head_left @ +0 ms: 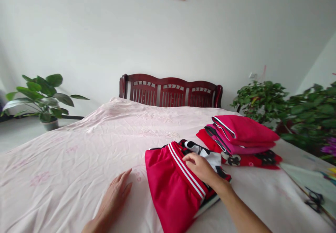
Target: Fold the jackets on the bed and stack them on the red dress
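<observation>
A red garment (169, 187) with two white stripes along its band lies partly folded on the bed in front of me. Under and behind it, black, white and red patterned fabric (210, 156) shows. My right hand (201, 168) is over the striped band, its fingers curled in against the cloth; the fingertips are partly hidden. To the left of the garment, my left hand (115, 192) is held low over the sheet with its fingers stretched out and nothing in it. A stack of folded red and pink clothes (244, 135) sits behind and to the right.
A pale pink floral sheet (78, 163) covers the bed. Eyeglasses (315, 198) rest at the right on a pale flat item (301, 177). Beyond the bed stands a dark red wooden headboard (172, 91). Potted plants (47, 96) flank the bed on both sides.
</observation>
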`<state>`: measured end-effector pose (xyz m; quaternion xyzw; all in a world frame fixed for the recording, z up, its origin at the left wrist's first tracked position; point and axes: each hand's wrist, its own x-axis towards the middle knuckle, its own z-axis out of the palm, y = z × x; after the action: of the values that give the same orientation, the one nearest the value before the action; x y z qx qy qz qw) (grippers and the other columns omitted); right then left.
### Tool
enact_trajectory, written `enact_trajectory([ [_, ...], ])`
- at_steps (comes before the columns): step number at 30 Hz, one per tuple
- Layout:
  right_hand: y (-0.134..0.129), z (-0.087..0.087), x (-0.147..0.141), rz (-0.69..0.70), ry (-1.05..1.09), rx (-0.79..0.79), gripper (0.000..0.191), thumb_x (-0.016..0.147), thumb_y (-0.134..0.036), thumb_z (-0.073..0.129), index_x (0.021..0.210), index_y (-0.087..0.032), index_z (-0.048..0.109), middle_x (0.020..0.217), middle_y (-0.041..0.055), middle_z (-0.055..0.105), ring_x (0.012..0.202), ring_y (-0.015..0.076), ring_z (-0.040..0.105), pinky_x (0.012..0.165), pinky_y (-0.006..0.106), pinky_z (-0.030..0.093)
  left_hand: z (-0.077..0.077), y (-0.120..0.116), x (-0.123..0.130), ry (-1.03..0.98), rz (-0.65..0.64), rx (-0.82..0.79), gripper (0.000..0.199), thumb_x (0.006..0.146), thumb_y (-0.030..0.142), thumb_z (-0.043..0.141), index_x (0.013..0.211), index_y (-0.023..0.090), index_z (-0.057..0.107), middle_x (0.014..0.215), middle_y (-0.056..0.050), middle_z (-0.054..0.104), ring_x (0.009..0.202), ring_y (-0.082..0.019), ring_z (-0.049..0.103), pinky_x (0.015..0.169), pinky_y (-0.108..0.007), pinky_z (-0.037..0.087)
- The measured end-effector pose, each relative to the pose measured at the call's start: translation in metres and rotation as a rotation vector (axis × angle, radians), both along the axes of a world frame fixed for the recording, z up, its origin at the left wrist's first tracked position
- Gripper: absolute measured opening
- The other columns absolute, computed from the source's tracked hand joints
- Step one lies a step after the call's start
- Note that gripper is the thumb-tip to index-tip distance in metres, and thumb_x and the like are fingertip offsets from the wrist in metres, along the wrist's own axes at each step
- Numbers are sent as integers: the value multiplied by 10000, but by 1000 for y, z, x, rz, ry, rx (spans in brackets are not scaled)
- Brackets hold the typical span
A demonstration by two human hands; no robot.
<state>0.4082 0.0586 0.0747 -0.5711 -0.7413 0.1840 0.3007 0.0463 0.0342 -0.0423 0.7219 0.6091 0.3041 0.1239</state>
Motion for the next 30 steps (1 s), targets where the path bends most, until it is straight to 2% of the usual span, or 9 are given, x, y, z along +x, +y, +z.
enact_trajectory([
  [3,-1,-31,17,-192,44,-117,505,869,-400,505,1274,-121,620,1239,164,676,1103,260,662,981,382,486,5,-2,3,-56,-34,6,439,927,307,422,1313,215,611,1332,-85,655,1220,-253,616,1072,-428,466],
  [6,-4,-54,16,-227,10,-209,632,850,-416,550,1386,-81,534,1371,207,595,1280,303,564,1089,429,415,10,-5,6,-151,-59,15,412,933,340,435,1297,272,617,1326,-48,662,1217,-239,623,1048,-402,489],
  [8,-5,-59,8,-227,-16,-180,626,820,-290,573,1403,-71,518,1430,209,545,1345,299,504,1137,423,361,12,-7,9,-242,-85,3,400,938,380,450,1288,286,620,1315,-42,670,1192,-240,641,1033,-402,501],
  [11,-7,-49,-13,-197,26,-148,652,771,-98,512,1423,-78,498,1426,189,557,1330,262,526,1128,389,380,13,-9,13,-444,-143,-58,398,932,456,498,1265,287,634,1271,-52,696,1132,-248,674,1001,-396,522],
  [13,-16,-35,-34,-106,59,-109,680,756,-41,477,1431,-125,500,1390,148,601,1287,239,568,1092,369,423,16,-11,17,-612,-172,-124,454,915,511,532,1296,277,613,1255,-69,705,1108,-260,685,966,-391,541],
  [16,-42,-19,-75,156,35,37,721,757,-15,459,1441,-242,498,1362,60,637,1240,195,601,1062,317,439,23,-14,21,-867,-201,-241,591,909,568,528,1412,259,510,1331,-104,662,1119,-282,677,954,-409,549],
  [20,-77,-17,-126,514,-197,154,571,803,-137,546,1343,-323,564,1156,10,727,1036,191,672,943,289,492,33,-19,21,-1102,-330,-355,647,937,579,458,1500,266,392,1492,-119,523,1255,-315,592,1052,-463,489],
  [25,-86,-22,-148,564,-372,184,310,851,-339,586,1155,-318,641,944,-9,738,857,189,673,787,275,496,43,-23,18,-1022,-487,-428,745,840,577,618,1494,281,418,1544,-86,467,1380,-338,468,1141,-467,399],
  [30,-87,-25,-148,567,-369,102,266,849,-376,603,1090,-300,686,972,-2,749,879,184,672,798,273,491,39,-20,20,-730,-380,-376,689,784,480,692,1404,225,531,1489,-77,536,1399,-310,446,1183,-424,341],
])
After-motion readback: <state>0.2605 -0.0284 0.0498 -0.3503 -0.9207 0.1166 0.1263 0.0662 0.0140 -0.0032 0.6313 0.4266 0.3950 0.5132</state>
